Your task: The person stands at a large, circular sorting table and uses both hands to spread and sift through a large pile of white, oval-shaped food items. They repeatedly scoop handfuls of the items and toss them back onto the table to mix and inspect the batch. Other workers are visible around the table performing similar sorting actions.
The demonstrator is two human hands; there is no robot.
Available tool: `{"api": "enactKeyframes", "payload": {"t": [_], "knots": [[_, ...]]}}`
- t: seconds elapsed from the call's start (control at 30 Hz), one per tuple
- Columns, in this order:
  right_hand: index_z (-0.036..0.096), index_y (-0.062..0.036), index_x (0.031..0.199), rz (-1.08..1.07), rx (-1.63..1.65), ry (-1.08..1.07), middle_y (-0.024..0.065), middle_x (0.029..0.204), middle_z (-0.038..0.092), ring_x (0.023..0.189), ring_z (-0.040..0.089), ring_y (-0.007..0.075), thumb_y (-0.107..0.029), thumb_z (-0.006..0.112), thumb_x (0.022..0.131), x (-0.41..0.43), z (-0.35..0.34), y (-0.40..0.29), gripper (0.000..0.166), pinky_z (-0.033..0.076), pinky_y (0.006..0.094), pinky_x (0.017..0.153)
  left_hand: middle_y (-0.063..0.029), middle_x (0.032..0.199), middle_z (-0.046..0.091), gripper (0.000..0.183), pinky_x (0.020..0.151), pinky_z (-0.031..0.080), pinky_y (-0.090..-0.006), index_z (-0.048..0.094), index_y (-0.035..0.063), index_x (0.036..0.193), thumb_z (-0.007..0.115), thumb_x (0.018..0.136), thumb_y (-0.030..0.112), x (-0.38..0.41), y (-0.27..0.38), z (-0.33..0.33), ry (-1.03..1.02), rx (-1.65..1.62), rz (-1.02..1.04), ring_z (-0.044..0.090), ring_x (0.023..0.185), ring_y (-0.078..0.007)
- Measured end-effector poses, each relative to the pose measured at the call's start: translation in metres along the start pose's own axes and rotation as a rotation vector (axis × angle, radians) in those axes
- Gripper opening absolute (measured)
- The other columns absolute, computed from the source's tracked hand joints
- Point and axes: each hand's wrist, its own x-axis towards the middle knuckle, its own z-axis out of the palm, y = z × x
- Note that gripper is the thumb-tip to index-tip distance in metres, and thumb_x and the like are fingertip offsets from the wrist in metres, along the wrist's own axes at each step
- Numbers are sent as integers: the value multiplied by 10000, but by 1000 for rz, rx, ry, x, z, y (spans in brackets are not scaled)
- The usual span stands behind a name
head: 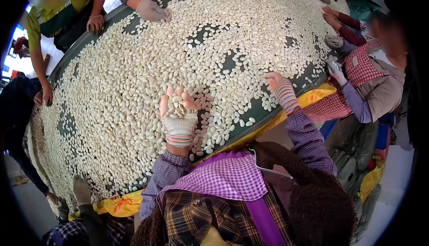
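Observation:
White beans (pixel 134 78) lie spread thickly over a dark green table surface (pixel 256 112). My left hand (pixel 179 115), in a striped knit glove with bare-looking fingertips, is turned palm up above the beans near the table's close edge. Its fingers curl around several white beans (pixel 176 104). To the right, my right hand (pixel 280 86), in a matching striped glove, reaches palm down over the beans near the edge. Its fingers are bent and slightly blurred; whether they pinch a bean cannot be told.
Co-workers' hands rest at or over the beans: a gloved hand (pixel 150 10) at the far side, bare hands (pixel 330 17) and a gloved hand (pixel 336 70) at right, a gloved hand (pixel 81 190) at lower left. Yellow printed sacking (pixel 122 204) lines the near table edge.

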Motion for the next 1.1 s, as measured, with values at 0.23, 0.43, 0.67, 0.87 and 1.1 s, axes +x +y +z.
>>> {"api": "enactKeyframes", "payload": {"t": [0.23, 0.43, 0.67, 0.87, 1.1], "knots": [[486, -15, 1201, 122, -724, -65, 183, 1214, 534, 1129, 504, 327, -348, 493, 873, 29, -13, -39, 467, 417, 399, 932, -66, 1001, 644, 250, 595, 516, -320, 599, 167, 1061, 464, 896, 299, 13, -15, -2, 43, 53, 25, 622, 841, -227], [514, -30, 1155, 60, 121, -496, 102, 912, 617, 642, 582, 194, -225, 488, 886, 35, -12, -45, 333, 504, 302, 610, -66, 1009, 642, 258, 602, 510, -319, 599, 165, 1054, 457, 901, 315, 23, -30, -2, 86, 26, 23, 618, 841, -224], [528, -84, 1209, 546, 341, 61, 112, 842, 607, 621, 531, 177, -206, 542, 833, 177, -61, -23, 395, 470, 342, 600, -77, 1008, 643, 234, 591, 504, -318, 599, 170, 1049, 471, 898, 296, 33, -47, -5, 124, -29, 2, 610, 849, -238], [518, -107, 1233, 338, 492, -521, 104, 897, 622, 681, 546, 184, -252, 562, 828, 208, 23, 14, 432, 483, 336, 661, -72, 1003, 644, 228, 590, 492, -295, 595, 157, 1049, 470, 902, 277, 46, -63, -5, 146, -22, 7, 611, 839, -231], [452, -106, 1307, -188, 336, -431, 101, 1063, 615, 830, 587, 206, -64, 593, 793, 260, -53, -90, 535, 487, 293, 722, -60, 974, 650, 225, 592, 497, -294, 598, 161, 1026, 463, 905, 294, 52, -75, 0, 215, -35, 25, 612, 826, -223]]}}
